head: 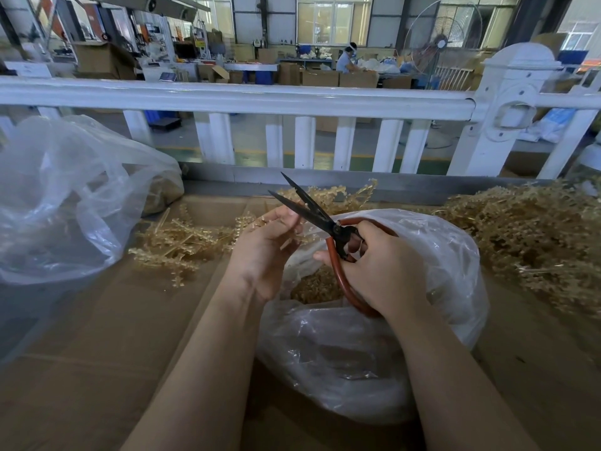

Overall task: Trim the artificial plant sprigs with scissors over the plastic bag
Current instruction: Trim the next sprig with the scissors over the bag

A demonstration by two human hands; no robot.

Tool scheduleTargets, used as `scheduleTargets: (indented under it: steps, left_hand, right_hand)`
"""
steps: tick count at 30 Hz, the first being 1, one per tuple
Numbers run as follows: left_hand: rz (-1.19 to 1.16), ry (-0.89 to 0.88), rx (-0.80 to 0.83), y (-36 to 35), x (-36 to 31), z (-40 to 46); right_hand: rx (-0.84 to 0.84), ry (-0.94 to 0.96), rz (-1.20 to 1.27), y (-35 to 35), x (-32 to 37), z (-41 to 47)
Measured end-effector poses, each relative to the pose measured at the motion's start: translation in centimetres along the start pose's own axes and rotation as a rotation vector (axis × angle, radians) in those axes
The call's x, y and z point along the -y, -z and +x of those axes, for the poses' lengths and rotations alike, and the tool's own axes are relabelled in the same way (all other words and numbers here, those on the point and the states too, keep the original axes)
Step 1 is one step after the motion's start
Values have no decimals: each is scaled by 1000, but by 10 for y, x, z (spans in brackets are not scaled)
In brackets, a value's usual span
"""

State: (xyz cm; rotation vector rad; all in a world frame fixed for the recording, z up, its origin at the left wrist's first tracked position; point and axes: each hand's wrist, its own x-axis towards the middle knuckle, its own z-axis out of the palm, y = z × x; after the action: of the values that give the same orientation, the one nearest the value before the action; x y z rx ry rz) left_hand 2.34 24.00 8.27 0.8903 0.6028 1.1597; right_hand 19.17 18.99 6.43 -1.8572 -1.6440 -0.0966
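My right hand (377,268) grips the red handles of black-bladed scissors (312,206), whose blades stand apart and point up and left. My left hand (263,249) pinches a small golden sprig (260,222) just left of the blades, above the mouth of a clear plastic bag (455,255). Golden trimmings (317,286) lie inside that bag. Loose sprigs (175,239) lie on the cardboard to the left, and a big heap of sprigs (527,236) fills the right side.
Flattened cardboard (97,353) covers the work surface. A second, larger clear bag (65,196) bulges at the left with some golden material inside. A white railing (260,99) closes off the far edge. Behind it lies a workshop where a person (346,58) sits.
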Motion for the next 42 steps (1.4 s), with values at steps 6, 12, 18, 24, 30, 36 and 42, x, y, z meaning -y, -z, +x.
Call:
scheduleTargets:
  steps: [6, 12, 18, 24, 30, 36, 42]
  left_hand:
    - [5, 8, 1, -1, -1, 0]
    - [17, 12, 5, -1, -1, 0]
    - [25, 19, -11, 0, -1, 0]
    - [36, 1, -17, -2, -2, 0]
    - [14, -7, -128, -6, 1, 1]
    - [-61, 42, -220, -4, 0, 2]
    - [66, 119, -84, -12, 0, -3]
  right_hand:
    - [-60, -8, -37, -1, 0, -1]
    - [-77, 10, -42, -1, 2, -2]
    - [-110, 37, -33, -1, 2, -4]
    - [-116, 48, 25, -2, 1, -3]
    - [-59, 43, 63, -8, -3, 0]
    - [-25, 20, 160, -4, 0, -3]
    - [-3, -132, 500, -2, 6, 0]
